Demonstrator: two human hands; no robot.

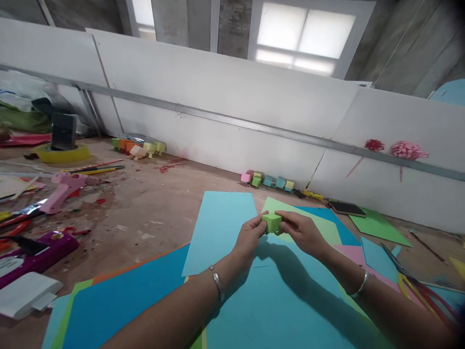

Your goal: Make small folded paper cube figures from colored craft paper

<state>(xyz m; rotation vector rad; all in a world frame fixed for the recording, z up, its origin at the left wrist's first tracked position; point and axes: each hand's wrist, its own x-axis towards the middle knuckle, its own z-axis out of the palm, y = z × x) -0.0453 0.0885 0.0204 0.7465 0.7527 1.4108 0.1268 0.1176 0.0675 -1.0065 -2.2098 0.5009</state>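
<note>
A small green folded-paper cube [272, 222] is held up between both hands, above the coloured sheets. My left hand [250, 236] pinches its left side with thumb and fingers. On the cube's right side, the fingertips of my right hand [301, 230] are closed against it. Below the cube, small bits stick out, too small to make out. Beneath my hands lie a large light blue sheet [283, 305] and a smaller light blue sheet [221, 218]; a pale green sheet [327, 227] lies behind my right hand.
Small paper cubes stand by the wall, a mixed row [269, 181] and a group [138, 148]. Scissors [410, 281] lie at right, near a dark phone [347, 208]. At left are a pink glue gun [61, 191], yellow tape [63, 153] and a purple device [39, 257].
</note>
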